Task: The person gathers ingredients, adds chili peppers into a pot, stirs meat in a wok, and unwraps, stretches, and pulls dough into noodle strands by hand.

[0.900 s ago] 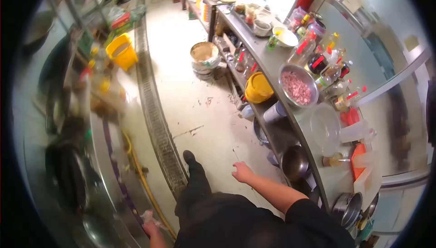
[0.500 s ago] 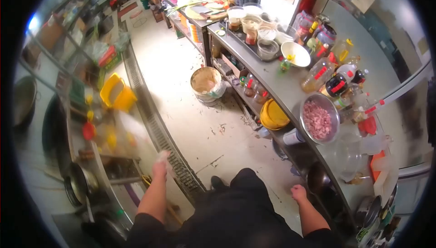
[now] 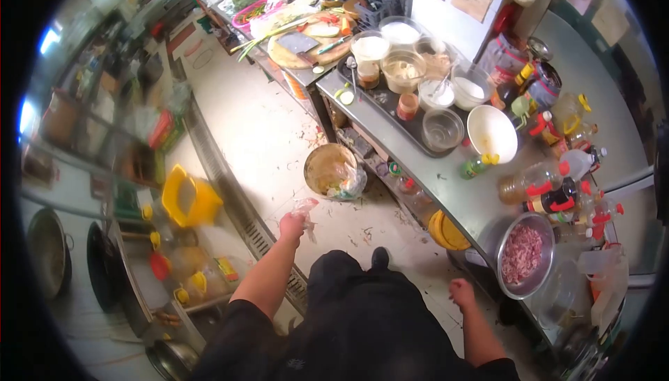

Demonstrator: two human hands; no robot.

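Note:
My left hand (image 3: 291, 225) is closed around a crumpled piece of clear plastic film (image 3: 305, 209), held out in front of me over the floor. Beyond it stands a round waste bucket (image 3: 315, 180) with a plastic bag and scraps inside. My right hand (image 3: 460, 294) hangs low beside the steel counter, its fingers curled in, and I see nothing in them. Nearest to that hand, on the counter's edge, sits a metal bowl (image 3: 506, 285) of chopped raw meat (image 3: 524, 253).
Along the right runs the steel counter (image 3: 423, 170) with seasoning bowls, a white bowl (image 3: 492, 134) and several bottles. Further off lies a round cutting board (image 3: 282, 55) with a cleaver (image 3: 298, 44). A floor drain (image 3: 255, 236) and a yellow container (image 3: 209, 207) are at the left.
I have stepped forward, closer to the waste bucket. My left hand has swung up and rightward with the plastic film. The right hand stays low by the counter.

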